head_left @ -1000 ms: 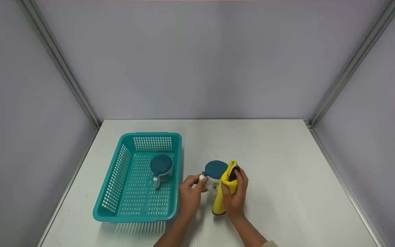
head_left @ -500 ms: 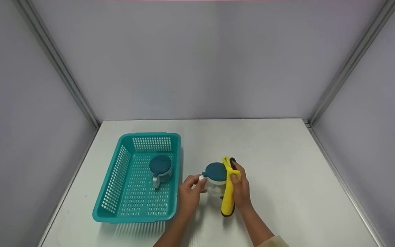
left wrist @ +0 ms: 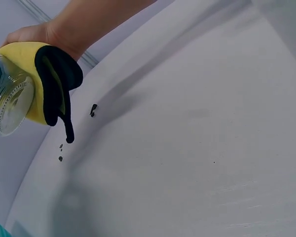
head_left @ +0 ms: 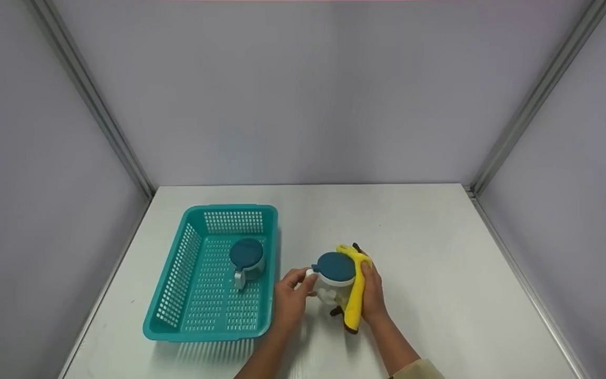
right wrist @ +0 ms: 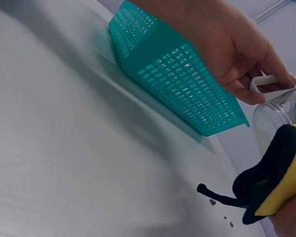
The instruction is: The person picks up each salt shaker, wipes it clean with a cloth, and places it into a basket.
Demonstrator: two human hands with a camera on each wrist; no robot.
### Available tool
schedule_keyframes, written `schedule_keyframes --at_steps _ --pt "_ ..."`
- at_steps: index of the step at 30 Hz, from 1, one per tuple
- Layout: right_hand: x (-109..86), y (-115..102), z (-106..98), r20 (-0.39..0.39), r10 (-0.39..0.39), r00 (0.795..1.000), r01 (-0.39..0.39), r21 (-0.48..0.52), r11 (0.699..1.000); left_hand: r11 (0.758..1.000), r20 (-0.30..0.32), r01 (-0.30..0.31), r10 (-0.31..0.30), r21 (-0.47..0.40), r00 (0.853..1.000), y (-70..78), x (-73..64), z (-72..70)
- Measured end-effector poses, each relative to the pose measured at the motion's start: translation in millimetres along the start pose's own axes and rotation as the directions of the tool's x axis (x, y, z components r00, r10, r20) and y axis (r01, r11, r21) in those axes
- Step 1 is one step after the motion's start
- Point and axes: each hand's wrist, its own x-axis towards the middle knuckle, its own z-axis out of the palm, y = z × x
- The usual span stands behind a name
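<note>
Farthest to the outer side of the left hand I record a teal basket (head_left: 208, 336), with a blue-topped jar (head_left: 247, 252) standing inside it. Just beside the basket's right wall, the left hand (head_left: 291, 301) pinches the white handle (right wrist: 264, 80) of the held jar (head_left: 332, 288) between thumb and fingers. That jar sits directly right of this hand, between the two hands, apparently clear of the table (head_left: 440, 289), its blue lid (head_left: 336, 266) on. I judge the transparent body rigid and fairly light; whether glass or hard plastic I cannot tell, so I rate it as fragile and its smooth sides as slippery. The handle I assess as the soundest hold, with support on the wall opposite. Against that wall, at the palm side of the right hand (head_left: 373, 295), lies a yellow cloth (head_left: 355, 300) with dark edging, in my estimate soft, limp and best gathered in folds. The right hand grasps this cloth against the jar; I expect the fabric to add friction and cushioning there
</note>
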Motion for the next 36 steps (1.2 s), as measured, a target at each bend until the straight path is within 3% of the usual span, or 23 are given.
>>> schedule_keyframes --at_steps 8,11,15,20,23,30,36 --pt "-3.6 7.3 2.0 0.001 0.139 0.990 -0.138 0.092 0.986 1.000 0.014 -0.001 0.001 0.026 1.000 -0.3 -3.1 -0.7" --pt "-4.7 7.3 2.8 -0.007 0.151 0.989 -0.149 0.109 0.983 1.000 0.037 -0.001 0.000 0.019 0.999 -1.2 -3.7 0.1" --pt "-4.8 5.1 3.9 -0.050 0.117 0.992 -0.113 0.078 0.991 1.000 0.078 0.024 -0.024 0.012 0.997 -2.6 -3.3 1.3" --pt "-3.5 2.9 5.3 -0.072 0.036 0.997 -0.035 0.025 0.999 0.999 0.100 0.008 -0.003 -0.049 0.995 -3.3 0.0 0.6" --pt "-2.9 1.9 5.2 -0.076 -0.010 0.997 0.009 -0.014 1.000 0.997 0.100 -0.003 0.010 -0.072 0.995 -3.0 1.3 0.4" --pt "-7.5 0.8 7.4 -0.082 -0.065 0.995 0.055 -0.122 0.991 0.997 0.081 0.055 -0.050 -0.058 0.995 -2.3 -2.0 -2.5" --pt "-7.8 2.0 8.8 -0.084 -0.082 0.993 0.068 -0.154 0.986 0.997 0.074 0.063 -0.060 -0.035 0.995 -1.0 -1.5 -4.4"
